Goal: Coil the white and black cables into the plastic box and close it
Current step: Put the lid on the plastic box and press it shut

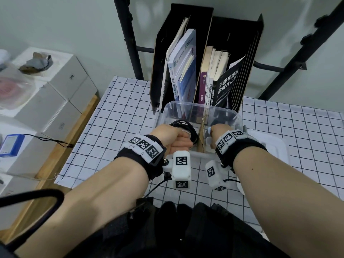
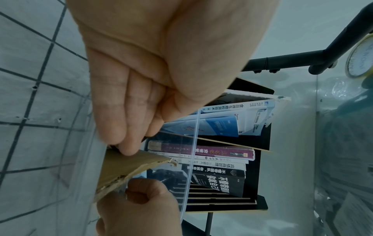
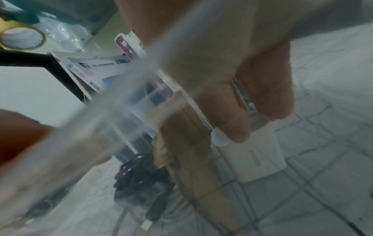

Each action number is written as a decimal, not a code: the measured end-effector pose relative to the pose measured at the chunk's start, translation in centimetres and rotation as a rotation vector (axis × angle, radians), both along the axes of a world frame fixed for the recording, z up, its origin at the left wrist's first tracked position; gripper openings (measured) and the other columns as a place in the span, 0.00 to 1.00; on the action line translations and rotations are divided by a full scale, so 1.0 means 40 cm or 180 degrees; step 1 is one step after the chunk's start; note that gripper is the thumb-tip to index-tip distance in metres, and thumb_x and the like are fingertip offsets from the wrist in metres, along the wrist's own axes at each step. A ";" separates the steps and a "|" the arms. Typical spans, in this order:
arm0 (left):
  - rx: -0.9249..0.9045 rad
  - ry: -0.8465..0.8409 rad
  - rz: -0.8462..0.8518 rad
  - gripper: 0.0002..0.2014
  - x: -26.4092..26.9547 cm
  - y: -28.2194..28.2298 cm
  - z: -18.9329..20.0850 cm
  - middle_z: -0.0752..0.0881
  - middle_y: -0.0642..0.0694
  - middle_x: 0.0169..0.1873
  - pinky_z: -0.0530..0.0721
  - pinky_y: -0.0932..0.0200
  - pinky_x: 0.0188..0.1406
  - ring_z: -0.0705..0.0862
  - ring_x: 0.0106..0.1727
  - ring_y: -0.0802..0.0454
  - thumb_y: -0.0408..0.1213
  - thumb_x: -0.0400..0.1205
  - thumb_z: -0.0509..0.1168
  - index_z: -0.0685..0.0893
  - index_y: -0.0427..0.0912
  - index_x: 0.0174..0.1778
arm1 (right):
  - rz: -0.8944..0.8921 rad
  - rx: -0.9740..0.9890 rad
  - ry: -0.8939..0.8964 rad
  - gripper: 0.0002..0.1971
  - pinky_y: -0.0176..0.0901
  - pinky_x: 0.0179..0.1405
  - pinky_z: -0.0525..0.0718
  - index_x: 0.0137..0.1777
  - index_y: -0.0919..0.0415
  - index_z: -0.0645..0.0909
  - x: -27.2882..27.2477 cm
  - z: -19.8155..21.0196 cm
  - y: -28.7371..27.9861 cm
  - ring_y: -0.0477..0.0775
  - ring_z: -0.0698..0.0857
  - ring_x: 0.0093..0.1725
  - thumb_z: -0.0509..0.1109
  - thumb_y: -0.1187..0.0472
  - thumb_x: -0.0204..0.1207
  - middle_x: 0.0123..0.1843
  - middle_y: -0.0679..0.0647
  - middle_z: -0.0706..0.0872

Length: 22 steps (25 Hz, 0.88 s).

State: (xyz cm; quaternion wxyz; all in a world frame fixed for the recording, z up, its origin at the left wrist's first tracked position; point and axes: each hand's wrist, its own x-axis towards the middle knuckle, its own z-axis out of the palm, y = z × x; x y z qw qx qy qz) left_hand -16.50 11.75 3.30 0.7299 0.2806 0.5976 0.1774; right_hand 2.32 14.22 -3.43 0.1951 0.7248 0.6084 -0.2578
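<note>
The stowing step is judged to be in hand: both hands are lowered into the clear plastic box (image 1: 199, 110), which stands open on the white grid-patterned tablecloth (image 1: 115, 116).

Nearest, at six o'clock of the box, the two forearms are seen reaching forward with banded wrists over the near rim. The left hand (image 1: 172, 138) is turned thumb-side up, its fingers curled around the bundle of coiled black cable (image 1: 186, 125) in the left half of the box. The right hand (image 1: 216, 131) is bent downward, and a white charger block (image 3: 252, 153) is pinched between thumb and fingers; the white cable itself cannot be made out.

Between the hands, a brown cardboard divider (image 2: 125, 169) is set upright. At three o'clock of the box, the translucent lid (image 1: 270, 146) is lying on the cloth.

Next, both bundles are to be released and the lid fetched and pressed down, it is judged. Farthest, at twelve o'clock, a black book rack (image 1: 204, 53) is standing.
</note>
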 end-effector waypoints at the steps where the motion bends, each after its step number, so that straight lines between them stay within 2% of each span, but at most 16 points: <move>1: 0.0004 -0.0001 -0.0002 0.10 0.000 0.000 0.000 0.87 0.36 0.37 0.88 0.59 0.31 0.87 0.38 0.47 0.31 0.85 0.57 0.82 0.30 0.45 | -0.0005 0.0018 -0.0072 0.22 0.34 0.36 0.77 0.64 0.61 0.79 0.000 -0.008 0.006 0.52 0.83 0.38 0.73 0.57 0.71 0.40 0.50 0.81; 2: 0.0012 -0.0002 -0.0003 0.10 0.001 -0.001 0.000 0.87 0.36 0.38 0.88 0.59 0.31 0.87 0.38 0.47 0.30 0.85 0.57 0.82 0.30 0.45 | 0.0005 0.0038 -0.0129 0.23 0.41 0.41 0.79 0.63 0.61 0.79 0.000 -0.008 0.007 0.56 0.82 0.39 0.72 0.56 0.68 0.41 0.52 0.80; 4: 0.0022 -0.0005 0.0008 0.10 0.002 -0.001 -0.001 0.87 0.36 0.38 0.88 0.59 0.30 0.87 0.38 0.48 0.30 0.85 0.57 0.82 0.30 0.45 | 0.0080 0.0034 -0.0261 0.24 0.49 0.46 0.80 0.60 0.58 0.78 -0.001 0.005 -0.001 0.57 0.81 0.39 0.70 0.50 0.65 0.42 0.54 0.80; 5: 0.0030 -0.0002 0.0016 0.10 0.003 -0.001 -0.002 0.87 0.36 0.38 0.88 0.59 0.30 0.88 0.38 0.48 0.30 0.85 0.57 0.82 0.30 0.45 | 0.0027 0.0102 -0.0271 0.23 0.49 0.46 0.81 0.58 0.58 0.78 0.001 0.019 -0.005 0.57 0.81 0.40 0.70 0.47 0.66 0.43 0.54 0.81; 7: 0.0049 0.0016 0.0030 0.10 0.002 -0.002 -0.004 0.87 0.36 0.38 0.88 0.59 0.30 0.87 0.38 0.48 0.30 0.85 0.58 0.81 0.30 0.43 | -0.0026 0.0238 -0.0151 0.19 0.47 0.46 0.80 0.60 0.59 0.79 -0.002 0.071 -0.019 0.57 0.81 0.43 0.71 0.50 0.72 0.45 0.53 0.81; 9: 0.0074 0.0043 0.0021 0.10 0.002 -0.002 -0.002 0.87 0.35 0.38 0.88 0.59 0.31 0.87 0.39 0.47 0.29 0.84 0.58 0.82 0.30 0.43 | -0.0144 0.0354 -0.0016 0.18 0.47 0.52 0.82 0.63 0.62 0.80 0.004 0.110 -0.030 0.57 0.84 0.52 0.72 0.55 0.75 0.54 0.56 0.83; 11: 0.0101 0.0081 0.0009 0.09 0.004 -0.003 -0.003 0.87 0.35 0.38 0.88 0.58 0.32 0.88 0.39 0.47 0.28 0.84 0.59 0.82 0.29 0.42 | -0.0374 0.0589 0.0324 0.16 0.47 0.58 0.84 0.62 0.62 0.82 0.001 0.155 -0.059 0.56 0.85 0.56 0.71 0.57 0.76 0.59 0.56 0.85; 15: 0.0157 0.0187 -0.0045 0.07 0.014 -0.002 -0.002 0.87 0.36 0.38 0.88 0.57 0.32 0.87 0.37 0.47 0.29 0.83 0.61 0.82 0.31 0.42 | -0.1316 0.1137 0.1305 0.04 0.49 0.54 0.88 0.47 0.57 0.85 0.006 0.194 -0.114 0.53 0.89 0.48 0.75 0.61 0.73 0.51 0.53 0.88; 16: 0.0181 0.0216 -0.0067 0.07 0.019 -0.002 -0.002 0.87 0.37 0.38 0.89 0.57 0.33 0.87 0.37 0.47 0.29 0.83 0.62 0.82 0.31 0.44 | -0.1636 0.1245 0.1627 0.03 0.49 0.52 0.88 0.44 0.56 0.84 0.010 0.201 -0.125 0.53 0.89 0.47 0.75 0.63 0.72 0.49 0.54 0.88; 18: 0.0249 0.0218 -0.0178 0.06 0.042 -0.004 0.009 0.87 0.39 0.37 0.88 0.57 0.35 0.87 0.36 0.48 0.30 0.83 0.62 0.83 0.31 0.47 | -0.2258 0.1454 0.2192 0.05 0.45 0.46 0.90 0.44 0.58 0.84 0.028 0.213 -0.149 0.54 0.90 0.44 0.76 0.66 0.72 0.46 0.58 0.90; 20: 0.0307 0.0193 -0.0316 0.07 0.081 -0.009 0.025 0.88 0.40 0.36 0.88 0.59 0.31 0.87 0.32 0.50 0.31 0.83 0.63 0.84 0.32 0.51 | -0.2624 0.1676 0.2526 0.02 0.41 0.41 0.90 0.42 0.60 0.87 0.059 0.227 -0.180 0.54 0.91 0.41 0.75 0.67 0.72 0.41 0.59 0.91; 22: 0.0374 0.0093 -0.0441 0.07 0.118 -0.021 0.045 0.88 0.41 0.35 0.88 0.61 0.27 0.87 0.29 0.51 0.31 0.82 0.65 0.84 0.32 0.52 | -0.2923 0.1852 0.2816 0.05 0.48 0.46 0.90 0.34 0.61 0.88 0.094 0.232 -0.208 0.57 0.89 0.39 0.74 0.68 0.70 0.39 0.63 0.91</move>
